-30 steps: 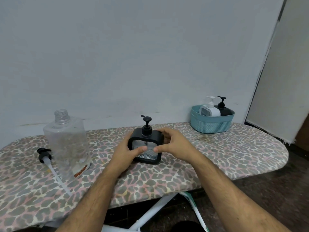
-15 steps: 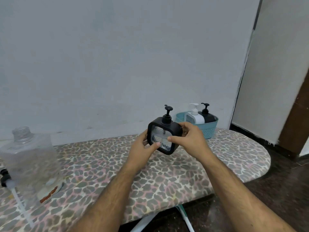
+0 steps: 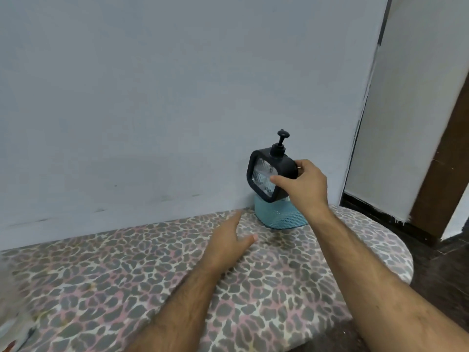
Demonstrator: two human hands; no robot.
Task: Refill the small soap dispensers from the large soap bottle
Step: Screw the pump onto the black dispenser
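A: Head view, nearest first: what lies at seven o'clock?

B: A blurred clear shape at the frame's edge; I cannot tell what it is. It sits on the leopard-print board (image 3: 142,280), which fills the lower half.

A: And the hands?

B: The left hand (image 3: 228,242) hovers over the board near centre, at about six o'clock, fingers loose and spread, holding nothing. The right hand (image 3: 302,184) is farther out, at about two o'clock, thumb and fingers wrapped around the black dispenser (image 3: 269,174).

A: Where is that dispenser?

B: In the air, tilted, pump upward, clear face toward the camera, directly above the teal basket (image 3: 281,217).

A: And behind?

B: The basket stands on the board against the pale wall (image 3: 152,97).
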